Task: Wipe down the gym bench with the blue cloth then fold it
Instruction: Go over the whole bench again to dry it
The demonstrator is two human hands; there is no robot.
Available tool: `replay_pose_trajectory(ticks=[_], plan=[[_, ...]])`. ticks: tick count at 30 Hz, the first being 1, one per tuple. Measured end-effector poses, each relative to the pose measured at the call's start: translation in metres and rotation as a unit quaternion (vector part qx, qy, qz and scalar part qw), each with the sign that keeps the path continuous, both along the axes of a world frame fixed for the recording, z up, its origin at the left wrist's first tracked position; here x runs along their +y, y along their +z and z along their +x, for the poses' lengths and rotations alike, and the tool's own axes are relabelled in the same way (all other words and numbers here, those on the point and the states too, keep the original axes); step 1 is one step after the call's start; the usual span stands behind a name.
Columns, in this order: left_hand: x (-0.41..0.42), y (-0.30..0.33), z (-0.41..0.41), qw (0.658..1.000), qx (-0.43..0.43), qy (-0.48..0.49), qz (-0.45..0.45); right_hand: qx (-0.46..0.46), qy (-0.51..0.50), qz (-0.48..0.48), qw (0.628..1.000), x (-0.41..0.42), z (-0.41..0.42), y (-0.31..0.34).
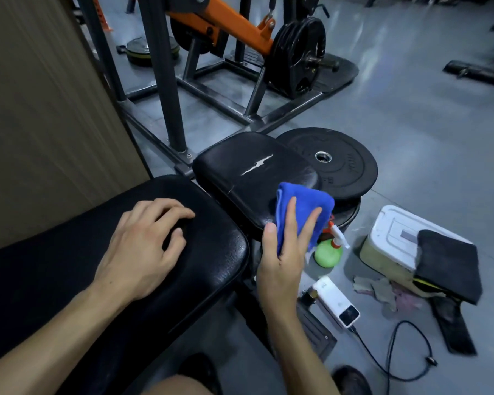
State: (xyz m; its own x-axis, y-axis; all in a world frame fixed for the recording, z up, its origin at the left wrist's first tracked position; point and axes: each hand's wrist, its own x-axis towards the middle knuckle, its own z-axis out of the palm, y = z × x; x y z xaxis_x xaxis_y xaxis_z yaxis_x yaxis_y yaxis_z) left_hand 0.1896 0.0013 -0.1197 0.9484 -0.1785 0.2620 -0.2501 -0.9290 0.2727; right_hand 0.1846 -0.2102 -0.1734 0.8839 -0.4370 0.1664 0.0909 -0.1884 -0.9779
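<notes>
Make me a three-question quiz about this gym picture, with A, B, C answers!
1. Where is the green spray bottle?
A. on the floor beside the bench
B. on the bench pad
C. in the left hand

2. What colour is the cloth?
A. red
B. blue
C. yellow

3. What is the left hand doing?
A. holding the cloth
B. lifting a weight plate
C. resting on the long bench pad

Answers: 1 A, it stands on the grey floor right of the bench. 2 B, the cloth in the right hand is bright blue. 3 C, its fingers lie on the black pad, holding nothing.
</notes>
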Motion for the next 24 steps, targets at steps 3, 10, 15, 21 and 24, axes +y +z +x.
replay_pose_trajectory(ticks=[3, 10, 15, 21, 24], plan=[[0.000, 0.001, -0.002, 1.000, 0.001, 0.008, -0.002, 0.016, -0.004, -0.064, 0.998, -0.025, 0.042, 0.010], [-0.002, 0.002, -0.003, 1.000, 0.007, 0.010, 0.012, 0.038, 0.037, -0.097, 0.994, -0.064, 0.066, 0.028], [0.000, 0.003, -0.003, 1.000, 0.019, 0.019, 0.012, 0.007, 0.075, -0.097, 0.992, -0.083, 0.054, 0.019], [0.001, 0.003, -0.002, 1.000, 0.022, 0.014, 0.004, 0.098, 0.204, -0.105, 0.968, -0.142, 0.136, 0.033], [0.001, 0.004, -0.002, 1.000, 0.022, 0.016, -0.007, 0.138, 0.258, -0.167, 0.941, -0.138, 0.170, 0.044]])
